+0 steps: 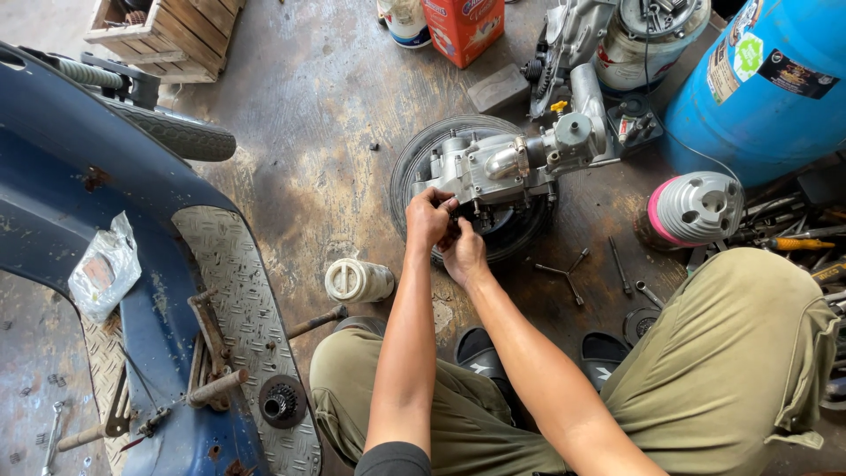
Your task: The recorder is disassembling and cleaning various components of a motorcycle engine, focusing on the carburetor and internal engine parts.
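Note:
A grey metal engine block [507,163] lies on a black tyre [414,163] on the stained concrete floor. Both my hands work at its near edge. My left hand [427,216] is curled with fingertips pinched against the casing. My right hand [464,254] sits just below and touching it, fingers closed around a small dark part that I cannot make out. I crouch with olive trousers and black sandals [480,353] under my arms.
A blue scooter body [79,176] with chequered footplate fills the left. A white plastic jar [357,280] lies near my knee. A Y-shaped wrench [564,275], finned cylinder [696,210], blue drum [767,79], red carton [463,26] and wooden crate [167,35] surround the engine.

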